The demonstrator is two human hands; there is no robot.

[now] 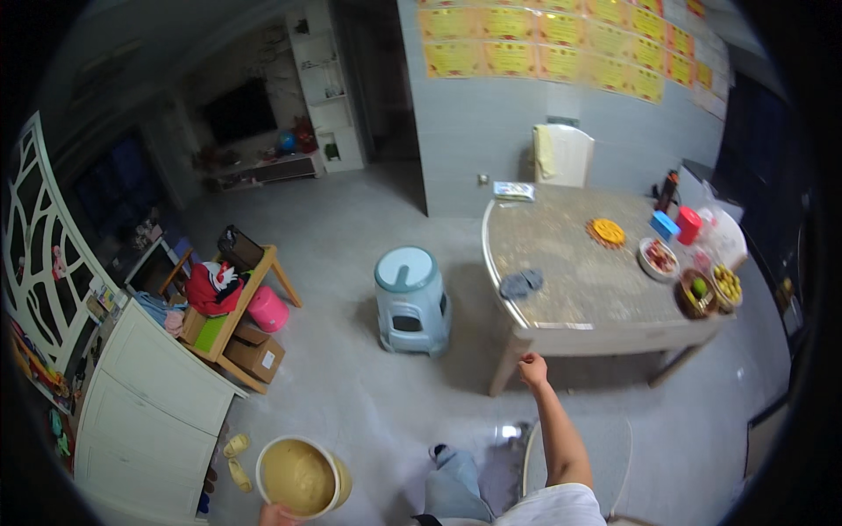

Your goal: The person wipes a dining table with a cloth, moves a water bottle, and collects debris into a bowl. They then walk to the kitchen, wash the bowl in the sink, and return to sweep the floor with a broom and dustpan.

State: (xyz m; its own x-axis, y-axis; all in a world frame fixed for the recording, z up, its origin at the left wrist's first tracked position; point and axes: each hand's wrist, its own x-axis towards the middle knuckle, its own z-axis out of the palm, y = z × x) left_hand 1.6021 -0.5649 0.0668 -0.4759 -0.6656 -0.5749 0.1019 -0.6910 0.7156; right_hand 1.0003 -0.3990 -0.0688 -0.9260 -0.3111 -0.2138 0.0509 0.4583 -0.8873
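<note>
At the bottom left, my left hand grips the near rim of a yellow plastic bucket with a pale rim. Only part of that hand shows, and the bucket's mouth faces up towards me. My right arm reaches forward, and my right hand is closed in a fist by the near left corner of the dining table; nothing shows in its fingers. A crumpled grey cloth lies on the tabletop close to that corner. The light blue plastic stool stands on the floor left of the table.
On the table are an orange mat, a bowl of food and a fruit basket. A chair stands beside my right arm. To the left are a white cabinet, yellow slippers, a cardboard box and a pink bucket.
</note>
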